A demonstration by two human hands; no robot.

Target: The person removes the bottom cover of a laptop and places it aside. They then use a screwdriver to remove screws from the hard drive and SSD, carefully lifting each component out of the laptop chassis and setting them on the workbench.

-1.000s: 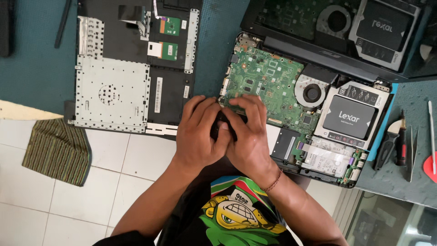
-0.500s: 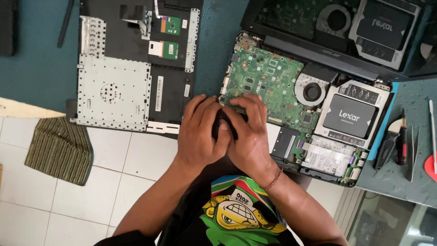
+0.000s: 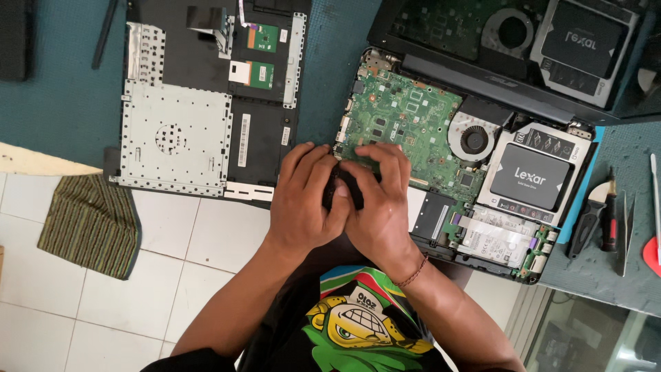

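My left hand (image 3: pixel 303 200) and my right hand (image 3: pixel 382 203) are pressed together at the near left corner of an opened laptop base (image 3: pixel 482 227). Both hands close around a small dark part (image 3: pixel 342 189) that is mostly hidden between the fingers. The green motherboard (image 3: pixel 406 117) lies just beyond my fingertips. A round cooling fan (image 3: pixel 474 138) and a black solid-state drive (image 3: pixel 530 176) sit to its right. A thin bracelet circles my right wrist.
A removed laptop cover with silver metal plates (image 3: pixel 175 131) lies to the left on the teal mat. A striped cloth (image 3: pixel 89 224) lies on the white tiled floor. Screwdrivers and tweezers (image 3: pixel 609 217) rest at the right. A second open laptop (image 3: pixel 523 41) sits behind.
My hands stay clasped on the small part with almost no movement. The view has shifted very slightly.
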